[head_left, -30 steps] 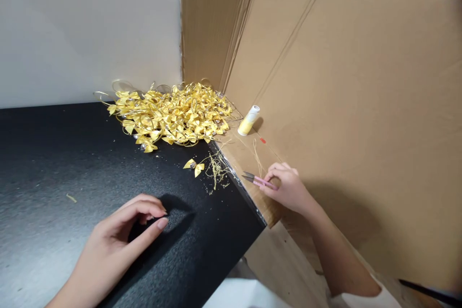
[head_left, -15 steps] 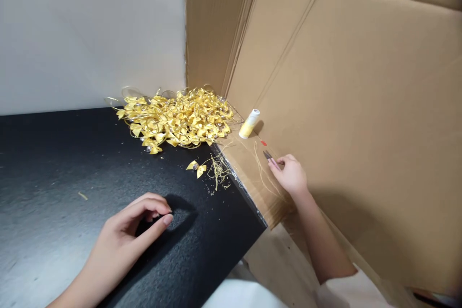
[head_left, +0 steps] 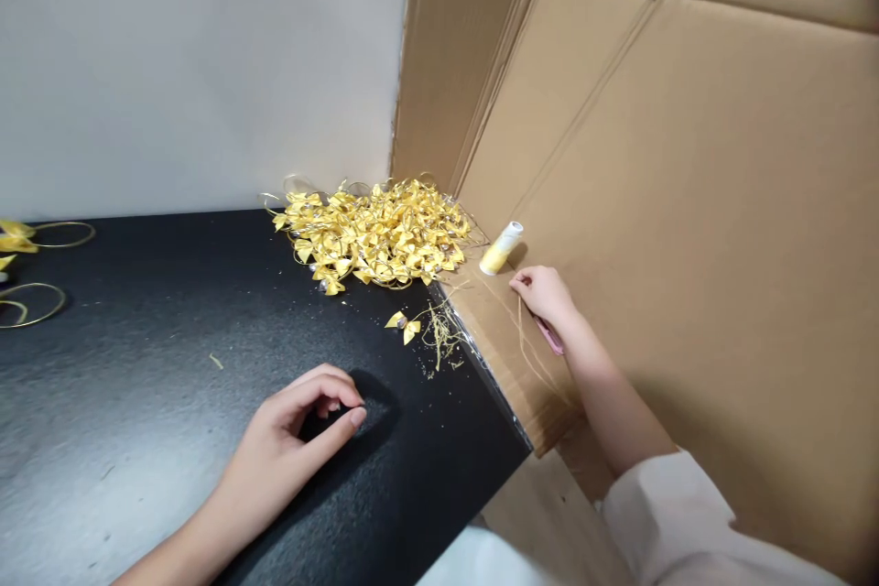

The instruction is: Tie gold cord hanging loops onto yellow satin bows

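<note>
Pink snips (head_left: 551,336) tucked under right hand (head_left: 546,295), mostly hidden, on cardboard ledge, small thread spool (head_left: 501,248) w/ yellow thread lying tilted just beyond fingertips

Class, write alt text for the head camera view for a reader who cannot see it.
A person's right hand, holding pink snips, reaches toward a small yellow thread spool on brown cardboard. Their left hand rests on a black table near heaped gold ribbon bows.

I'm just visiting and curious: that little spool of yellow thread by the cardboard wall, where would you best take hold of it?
Probably around its middle. The spool lies tilted on the cardboard, white end toward the wall, so its round sides are open. Come from above and the near side, where the right hand already is; the wall blocks the far side and the pile of bows crowds the left.
</note>
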The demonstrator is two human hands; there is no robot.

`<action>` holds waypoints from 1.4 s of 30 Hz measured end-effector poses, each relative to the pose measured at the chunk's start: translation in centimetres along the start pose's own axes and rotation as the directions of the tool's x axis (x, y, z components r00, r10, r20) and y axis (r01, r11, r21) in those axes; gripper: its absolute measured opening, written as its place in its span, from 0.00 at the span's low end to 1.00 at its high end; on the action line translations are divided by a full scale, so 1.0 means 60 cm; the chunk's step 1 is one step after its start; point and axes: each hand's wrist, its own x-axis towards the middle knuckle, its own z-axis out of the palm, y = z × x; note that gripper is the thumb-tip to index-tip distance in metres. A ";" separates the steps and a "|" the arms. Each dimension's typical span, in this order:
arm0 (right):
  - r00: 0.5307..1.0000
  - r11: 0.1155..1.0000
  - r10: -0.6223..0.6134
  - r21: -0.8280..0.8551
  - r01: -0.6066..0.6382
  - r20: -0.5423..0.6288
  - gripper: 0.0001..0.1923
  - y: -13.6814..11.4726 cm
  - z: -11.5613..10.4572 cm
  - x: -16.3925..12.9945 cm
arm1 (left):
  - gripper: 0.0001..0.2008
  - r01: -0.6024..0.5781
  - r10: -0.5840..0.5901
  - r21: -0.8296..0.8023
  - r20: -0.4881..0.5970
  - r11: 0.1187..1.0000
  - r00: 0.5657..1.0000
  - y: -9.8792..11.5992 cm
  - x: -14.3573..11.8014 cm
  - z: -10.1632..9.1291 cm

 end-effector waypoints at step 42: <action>0.540 0.576 -0.722 0.808 0.122 0.433 0.07 -0.335 0.104 -0.162 | 0.09 0.279 -0.373 -0.428 -0.154 0.860 0.915 0.026 -0.029 -0.158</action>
